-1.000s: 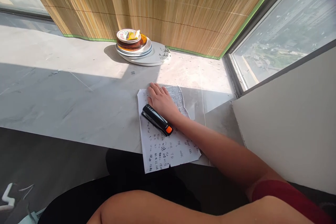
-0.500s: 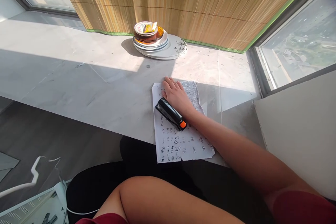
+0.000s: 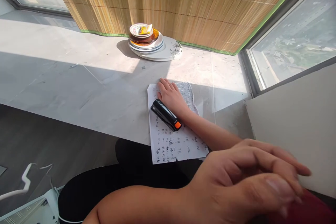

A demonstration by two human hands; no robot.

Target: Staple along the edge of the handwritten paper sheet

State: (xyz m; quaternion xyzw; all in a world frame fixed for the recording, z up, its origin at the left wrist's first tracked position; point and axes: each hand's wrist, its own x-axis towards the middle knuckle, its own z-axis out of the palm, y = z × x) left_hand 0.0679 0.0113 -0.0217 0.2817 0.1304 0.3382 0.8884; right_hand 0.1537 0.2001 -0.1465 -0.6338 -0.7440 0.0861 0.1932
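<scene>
Sheets of handwritten paper (image 3: 162, 143) lie on the grey stone ledge, their near edge reaching past its front. A black stapler (image 3: 166, 114) with an orange end rests slantwise on them. My right hand (image 3: 172, 96) lies flat over the upper part of the paper, fingers spread, just beyond the stapler. Large in the lower right, my left hand (image 3: 244, 178) hangs in the air in front of my right forearm, its fingers loosely bent and apart, with nothing visible in it.
Stacked plates (image 3: 147, 47) with a yellow packet (image 3: 145, 29) on top stand at the back, before a bamboo blind (image 3: 168, 3). Windows flank the ledge (image 3: 65, 94). A white hanger (image 3: 26, 178) and a pale basket (image 3: 26, 210) are at the lower left.
My left hand has come into view at the lower right, across my right forearm. My right hand still lies on the paper. The whole view has shifted slightly.
</scene>
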